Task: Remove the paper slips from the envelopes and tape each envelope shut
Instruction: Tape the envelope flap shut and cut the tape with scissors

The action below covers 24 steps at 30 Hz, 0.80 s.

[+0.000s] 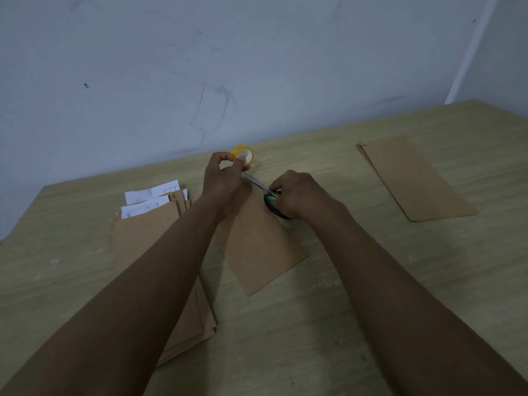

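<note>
One brown envelope (pixel 258 247) lies flat in the middle of the table, under both hands. My left hand (pixel 224 178) holds a yellow roll of tape (pixel 243 154) above the envelope's far end. My right hand (pixel 300 194) grips green-and-black scissors (pixel 271 201), whose blades (pixel 254 180) point toward the tape roll. On the left lies a stack of brown envelopes (pixel 148 232) with white paper slips (pixel 151 198) sticking out of their far ends; my left forearm covers part of it.
A second pile of brown envelopes (pixel 414 181) without slips lies at the right of the wooden table (pixel 343 310). A pale wall (pixel 257 67) runs directly behind the table's far edge.
</note>
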{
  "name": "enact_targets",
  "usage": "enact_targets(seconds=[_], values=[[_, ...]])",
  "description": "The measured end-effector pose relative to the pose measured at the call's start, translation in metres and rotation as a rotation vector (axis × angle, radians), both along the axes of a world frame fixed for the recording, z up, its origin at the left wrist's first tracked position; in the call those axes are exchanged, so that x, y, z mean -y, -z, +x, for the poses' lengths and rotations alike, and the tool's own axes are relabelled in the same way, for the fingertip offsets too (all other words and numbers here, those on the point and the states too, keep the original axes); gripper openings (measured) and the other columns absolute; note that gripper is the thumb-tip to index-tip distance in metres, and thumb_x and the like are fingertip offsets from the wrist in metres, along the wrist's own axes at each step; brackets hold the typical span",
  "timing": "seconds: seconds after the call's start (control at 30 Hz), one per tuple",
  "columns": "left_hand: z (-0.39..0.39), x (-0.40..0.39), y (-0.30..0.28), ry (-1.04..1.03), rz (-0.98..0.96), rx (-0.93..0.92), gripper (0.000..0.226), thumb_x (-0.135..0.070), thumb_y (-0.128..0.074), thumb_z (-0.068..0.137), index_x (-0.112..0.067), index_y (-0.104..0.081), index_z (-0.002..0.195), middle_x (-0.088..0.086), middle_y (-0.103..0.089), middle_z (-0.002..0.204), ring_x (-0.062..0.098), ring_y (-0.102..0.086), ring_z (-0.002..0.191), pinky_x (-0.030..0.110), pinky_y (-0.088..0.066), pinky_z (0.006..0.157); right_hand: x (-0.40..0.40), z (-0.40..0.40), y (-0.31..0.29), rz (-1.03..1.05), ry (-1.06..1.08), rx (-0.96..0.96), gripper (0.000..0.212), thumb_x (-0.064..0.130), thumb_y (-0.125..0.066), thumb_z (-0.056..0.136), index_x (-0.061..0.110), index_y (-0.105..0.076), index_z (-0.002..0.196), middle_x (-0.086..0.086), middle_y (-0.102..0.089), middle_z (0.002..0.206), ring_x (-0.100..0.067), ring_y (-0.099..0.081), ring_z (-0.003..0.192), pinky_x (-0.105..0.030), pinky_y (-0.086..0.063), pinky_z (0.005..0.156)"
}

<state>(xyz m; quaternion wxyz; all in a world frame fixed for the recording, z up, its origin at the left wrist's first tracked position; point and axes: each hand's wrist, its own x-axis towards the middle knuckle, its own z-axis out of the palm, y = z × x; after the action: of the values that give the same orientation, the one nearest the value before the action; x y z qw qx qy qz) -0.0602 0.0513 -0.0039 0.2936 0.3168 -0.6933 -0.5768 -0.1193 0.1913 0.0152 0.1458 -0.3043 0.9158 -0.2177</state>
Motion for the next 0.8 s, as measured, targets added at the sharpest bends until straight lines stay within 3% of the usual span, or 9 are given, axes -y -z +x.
enact_targets(seconds=[0.17, 0.33, 0.43, 0.57, 0.67, 0.8], values=[[0.0, -0.002, -0.004, -0.014, 0.034, -0.015, 0.017, -0.031, -0.066, 0.095, -0.024, -0.05, 0.092, -0.001, -0.074, 0.087, 0.017, -0.06, 0.083, 0.03, -0.043, 0.079, -0.017, -0.006, -0.003, -0.105, 0.2, -0.05, 0.038, 0.031, -0.069, 0.089, 0.006, -0.056, 0.113, -0.016, -0.058, 0.115, -0.035, -0.06, 0.104, -0.033, -0.045, 0.073], [0.002, -0.008, -0.005, 0.038, 0.006, 0.022, 0.017, -0.029, -0.068, 0.093, -0.027, -0.053, 0.088, -0.002, -0.075, 0.087, 0.024, -0.07, 0.102, 0.041, -0.051, 0.094, -0.019, -0.006, -0.012, -0.075, 0.239, -0.065, 0.036, 0.031, -0.074, 0.086, 0.008, -0.054, 0.106, -0.017, -0.055, 0.116, -0.035, -0.059, 0.102, -0.033, -0.043, 0.071], [0.005, -0.013, -0.007, 0.097, -0.019, 0.025, 0.015, -0.03, -0.069, 0.093, -0.025, -0.055, 0.091, -0.001, -0.075, 0.087, 0.026, -0.071, 0.099, 0.036, -0.05, 0.083, -0.019, -0.005, -0.015, -0.044, 0.244, -0.062, 0.041, 0.028, -0.075, 0.084, 0.007, -0.055, 0.113, -0.016, -0.052, 0.121, -0.036, -0.057, 0.108, -0.034, -0.042, 0.074], [0.01, -0.019, -0.01, 0.149, -0.067, 0.029, 0.015, -0.029, -0.071, 0.092, -0.023, -0.058, 0.089, 0.005, -0.076, 0.089, 0.016, -0.069, 0.084, 0.033, -0.049, 0.079, -0.021, 0.0, -0.023, 0.051, 0.225, -0.089, 0.049, 0.032, -0.078, 0.082, 0.009, -0.054, 0.119, -0.015, -0.052, 0.125, -0.035, -0.055, 0.113, -0.035, -0.039, 0.075], [0.012, -0.021, -0.013, 0.161, -0.074, 0.044, 0.016, -0.031, -0.073, 0.09, -0.024, -0.058, 0.088, 0.01, -0.077, 0.092, 0.015, -0.06, 0.075, 0.03, -0.042, 0.067, -0.023, 0.001, -0.028, 0.147, 0.178, -0.116, 0.056, 0.036, -0.083, 0.076, 0.012, -0.053, 0.117, -0.012, -0.054, 0.122, -0.033, -0.056, 0.113, -0.036, -0.038, 0.076], [0.018, -0.021, -0.02, 0.195, -0.066, 0.069, 0.017, -0.032, -0.073, 0.09, -0.024, -0.058, 0.088, 0.011, -0.077, 0.093, 0.014, -0.057, 0.075, 0.028, -0.041, 0.065, -0.026, 0.002, -0.03, 0.156, 0.177, -0.085, 0.051, 0.034, -0.077, 0.081, 0.012, -0.054, 0.121, -0.011, -0.055, 0.126, -0.033, -0.056, 0.115, -0.035, -0.041, 0.079]])
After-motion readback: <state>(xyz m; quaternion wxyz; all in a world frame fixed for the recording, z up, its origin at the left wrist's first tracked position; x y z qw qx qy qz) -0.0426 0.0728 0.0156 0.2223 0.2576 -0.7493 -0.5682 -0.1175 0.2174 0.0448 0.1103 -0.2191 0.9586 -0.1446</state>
